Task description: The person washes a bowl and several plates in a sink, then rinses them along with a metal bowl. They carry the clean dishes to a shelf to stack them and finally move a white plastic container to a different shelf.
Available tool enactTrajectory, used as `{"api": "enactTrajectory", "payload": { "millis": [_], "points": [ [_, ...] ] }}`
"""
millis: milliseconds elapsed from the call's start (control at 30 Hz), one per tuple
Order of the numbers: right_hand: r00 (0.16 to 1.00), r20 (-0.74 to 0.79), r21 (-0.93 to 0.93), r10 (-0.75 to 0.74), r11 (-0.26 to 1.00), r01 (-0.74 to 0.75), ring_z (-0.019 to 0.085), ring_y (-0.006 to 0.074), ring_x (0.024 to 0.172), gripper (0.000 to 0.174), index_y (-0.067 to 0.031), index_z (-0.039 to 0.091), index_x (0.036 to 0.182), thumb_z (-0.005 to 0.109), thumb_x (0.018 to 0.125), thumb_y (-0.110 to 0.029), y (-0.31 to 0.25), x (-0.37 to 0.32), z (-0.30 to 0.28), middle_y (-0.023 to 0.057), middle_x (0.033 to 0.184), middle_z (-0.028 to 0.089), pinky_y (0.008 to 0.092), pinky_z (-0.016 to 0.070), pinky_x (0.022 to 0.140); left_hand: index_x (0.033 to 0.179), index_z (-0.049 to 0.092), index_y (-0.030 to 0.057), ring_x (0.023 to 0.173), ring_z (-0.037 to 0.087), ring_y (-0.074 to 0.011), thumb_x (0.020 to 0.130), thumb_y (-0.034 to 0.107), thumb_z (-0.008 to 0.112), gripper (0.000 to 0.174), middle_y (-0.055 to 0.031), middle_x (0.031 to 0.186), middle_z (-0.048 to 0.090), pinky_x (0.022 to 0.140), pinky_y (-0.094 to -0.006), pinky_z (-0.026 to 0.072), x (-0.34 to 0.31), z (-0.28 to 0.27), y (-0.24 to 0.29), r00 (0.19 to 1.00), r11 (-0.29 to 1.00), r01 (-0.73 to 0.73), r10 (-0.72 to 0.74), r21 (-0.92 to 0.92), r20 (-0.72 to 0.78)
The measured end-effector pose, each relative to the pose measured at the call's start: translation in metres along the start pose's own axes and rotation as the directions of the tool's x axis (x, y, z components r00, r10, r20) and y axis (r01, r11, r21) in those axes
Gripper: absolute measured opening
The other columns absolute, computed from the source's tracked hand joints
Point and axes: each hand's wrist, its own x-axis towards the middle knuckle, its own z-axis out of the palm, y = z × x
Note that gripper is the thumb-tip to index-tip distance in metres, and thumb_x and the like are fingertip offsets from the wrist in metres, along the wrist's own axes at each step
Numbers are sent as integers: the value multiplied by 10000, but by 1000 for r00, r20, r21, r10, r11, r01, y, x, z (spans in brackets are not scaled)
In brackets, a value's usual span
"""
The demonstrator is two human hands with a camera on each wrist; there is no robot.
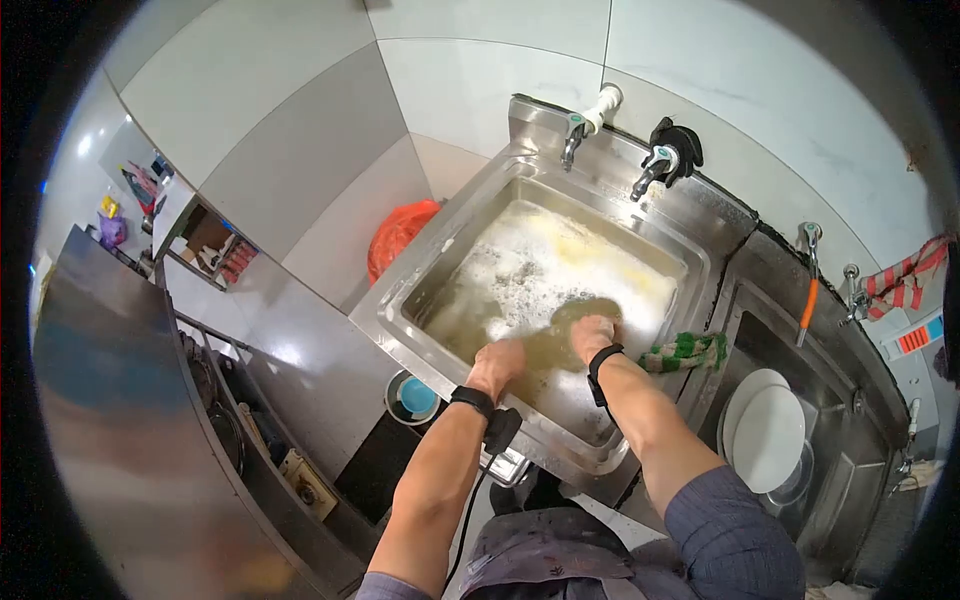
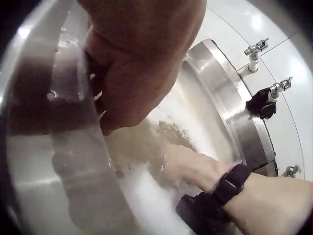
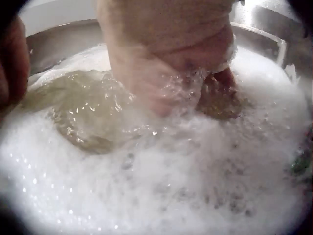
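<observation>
A steel sink (image 1: 395,335) holds cloudy brownish water (image 1: 545,350) with thick white suds (image 1: 520,255). My left hand (image 1: 498,366) reaches over the near rim, its fingers dipping toward the water and mostly hidden. Farther right, my right hand (image 1: 595,335) is sunk in the water past the knuckles. Splashes and foam surround the right hand (image 3: 166,73) in the right wrist view, covering its fingertips. What either hand holds under the surface I cannot tell. A green and white cloth (image 1: 685,352) lies over the sink's right edge, beside the right wrist.
Two taps (image 1: 572,140) (image 1: 655,170) stand behind the sink, a black glove (image 1: 685,148) hanging on the right one. White plates (image 1: 768,438) lie in a second basin at right. An orange-tipped hose (image 1: 806,315) hangs above it. A red bag (image 1: 398,240) and a blue bowl (image 1: 416,395) sit left.
</observation>
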Motion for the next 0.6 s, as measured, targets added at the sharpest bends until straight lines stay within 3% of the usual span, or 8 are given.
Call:
{"api": "enactTrajectory", "payload": {
  "millis": [133, 233, 267, 300, 433, 533, 567, 600],
  "points": [
    [897, -305, 54, -319, 935, 351, 738, 326, 837, 233, -79, 781, 976, 563, 947, -156, -8, -8, 20, 160, 1047, 771, 472, 574, 622, 1075, 767, 24, 1122, 703, -380, 902, 155, 568, 294, -259, 1209, 702, 943, -470, 568, 35, 32, -9, 979, 984, -180, 181, -17, 89],
    [822, 72, 32, -565, 825, 564, 700, 279, 716, 198, -78, 746, 958, 556, 967, -135, -35, 0, -21, 133, 872, 750, 405, 537, 558, 1089, 744, -6, 1053, 729, -376, 914, 194, 575, 314, -259, 1112, 739, 932, -486, 569, 34, 13, -4, 994, 988, -63, 49, -138, -100],
    [858, 30, 752, -513, 577, 319, 662, 234, 663, 196, -78, 716, 921, 560, 995, -170, -31, -20, -46, 97, 823, 718, 370, 502, 536, 1089, 744, -6, 1053, 729, -376, 914, 194, 575, 314, -259, 1112, 739, 932, -486, 569, 32, -1, -2, 992, 989, -76, 62, -130, -107],
    [893, 37, 994, -448, -74, -79, 623, 190, 610, 225, -78, 687, 885, 565, 1024, -205, -27, -46, -74, 60, 775, 687, 335, 467, 515, 1082, 730, -1, 990, 735, -357, 956, 246, 564, 323, -225, 1039, 745, 882, -485, 580, 29, -16, -4, 996, 804, -13, -41, -594, -78],
    [904, 4, 882, -428, -424, -204, 453, 100, 504, 342, -107, 582, 798, 607, 1051, -336, -18, -114, -176, -23, 632, 506, 245, 316, 458, 993, 657, 94, 799, 694, -260, 1075, 426, 487, 382, -61, 860, 678, 747, -435, 588, -14, -74, 14, 986, -209, 92, 157, -974, 59],
    [714, -309, 696, -629, -661, -281, 386, 88, 491, 356, -129, 564, 776, 595, 1060, -342, -16, -129, -186, -36, 611, 467, 245, 310, 457, 1006, 660, 93, 814, 695, -252, 1102, 481, 420, 466, -74, 938, 697, 746, -418, 587, -62, -101, 59, 956, -378, 144, 291, -915, 30],
    [723, -323, 693, -611, -673, -259, 375, 92, 486, 379, -127, 563, 774, 578, 1066, -368, -22, -131, -187, -35, 601, 454, 247, 308, 455, 1098, 662, 93, 927, 697, -241, 1094, 503, 416, 478, -79, 1044, 706, 853, -444, 587, -1, -58, 33, 476, -515, 368, 820, -774, -320],
    [787, -337, 672, -516, -718, -183, 398, 100, 485, 382, -114, 570, 778, 580, 1063, -368, -33, -130, -183, -25, 598, 465, 248, 322, 449, 1098, 662, 93, 927, 697, -241, 1094, 503, 416, 478, -79, 1044, 706, 853, -444, 587, -5, -59, 38, 448, -491, 398, 841, -775, -303]
  ]
}}
